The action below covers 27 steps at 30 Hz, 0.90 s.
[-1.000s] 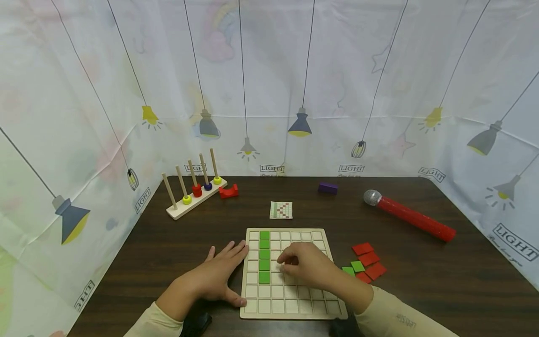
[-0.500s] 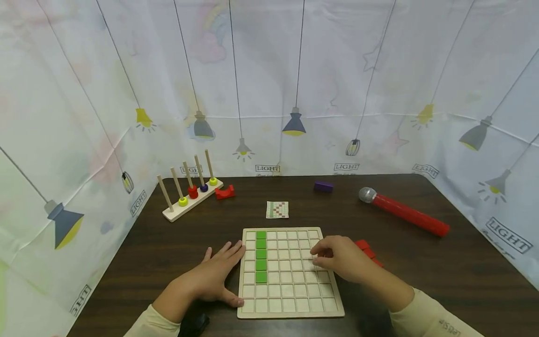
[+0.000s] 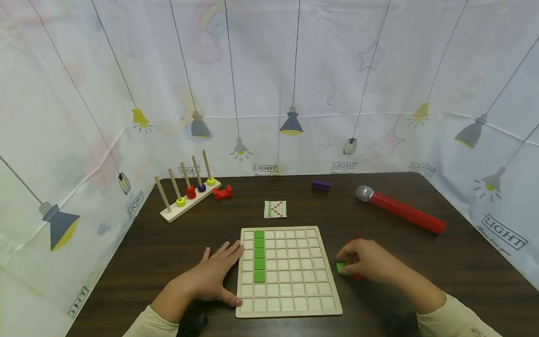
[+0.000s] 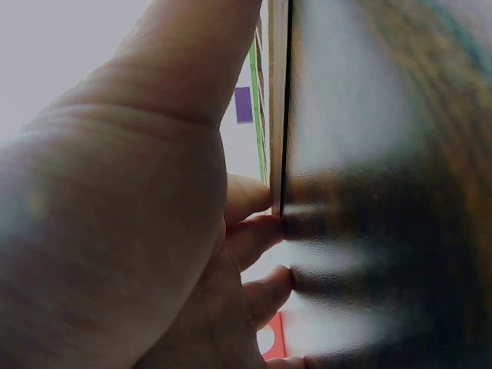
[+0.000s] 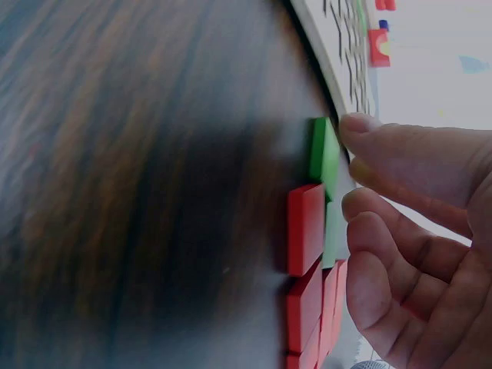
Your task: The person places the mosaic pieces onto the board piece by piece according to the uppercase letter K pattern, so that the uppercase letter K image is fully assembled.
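Pale wooden grid board (image 3: 290, 313) sits flat on the table (image 3: 139, 267), five green tiles (image 3: 259, 253) filling its second column (from the left, top squares down). Loose green tiles (image 5: 321, 157) and red tiles (image 5: 305, 231) are bunched just off its right edge.

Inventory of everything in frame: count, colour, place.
Table: 1, dark brown, under everything
Backdrop: white, lamp print, behind table
Grid board: 1, pale wood, near centre
Board tiles: 5, green, second column from left, top five cells
Loose green tiles: 2 visible, right of board
Loose red tiles: several, exact count hidden, same pile
Pattern card: 1, white/green/red, beyond board
Peg stand: 1, pale wood, far left
Rings: at least 4, yellow/red/dark purple, on stand
Arch block: 1, red, beside stand
Block: 1, purple, far edge
Microphone: 1, red/silver, far right
Left hand: 1, board's left edge
Right hand: 1, at loose tiles, grip unclear
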Tool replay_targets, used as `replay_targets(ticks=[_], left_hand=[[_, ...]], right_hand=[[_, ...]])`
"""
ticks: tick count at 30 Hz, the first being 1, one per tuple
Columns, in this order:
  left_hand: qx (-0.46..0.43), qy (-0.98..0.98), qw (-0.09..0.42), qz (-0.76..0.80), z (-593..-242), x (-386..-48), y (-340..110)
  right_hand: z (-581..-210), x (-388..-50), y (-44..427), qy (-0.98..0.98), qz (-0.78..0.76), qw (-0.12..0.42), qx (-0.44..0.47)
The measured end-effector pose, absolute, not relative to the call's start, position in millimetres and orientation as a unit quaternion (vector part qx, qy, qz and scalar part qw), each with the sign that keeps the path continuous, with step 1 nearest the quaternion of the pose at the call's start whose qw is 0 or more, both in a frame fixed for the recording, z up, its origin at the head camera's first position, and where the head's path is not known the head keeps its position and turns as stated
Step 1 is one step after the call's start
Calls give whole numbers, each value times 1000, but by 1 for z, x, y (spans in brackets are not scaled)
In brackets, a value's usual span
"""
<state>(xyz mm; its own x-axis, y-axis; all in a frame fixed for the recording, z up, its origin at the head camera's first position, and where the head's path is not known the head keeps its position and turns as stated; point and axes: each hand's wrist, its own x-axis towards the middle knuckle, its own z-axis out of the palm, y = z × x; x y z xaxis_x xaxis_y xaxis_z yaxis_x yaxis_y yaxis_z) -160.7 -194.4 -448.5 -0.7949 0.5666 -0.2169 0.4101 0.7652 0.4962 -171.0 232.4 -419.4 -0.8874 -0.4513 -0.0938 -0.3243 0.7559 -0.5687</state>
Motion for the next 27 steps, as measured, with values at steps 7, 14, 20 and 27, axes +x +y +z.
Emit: replay_targets(ticks=[7,14,20,27], left_hand=[[267,922,179,215,-449,-161,-196],[271,921,179,216,-447,-162,-195],[271,920,178,219,-447,-162,-195],[269,920,179,222,-445,-161,-194]], right_hand=[[-423,-168,231,935,-259,97,-220],[-423,-168,230,941,-248,77,-218],[-424,-169,228,939,-267,78,-203],[-424,-170,222,945,-267,58,-181]])
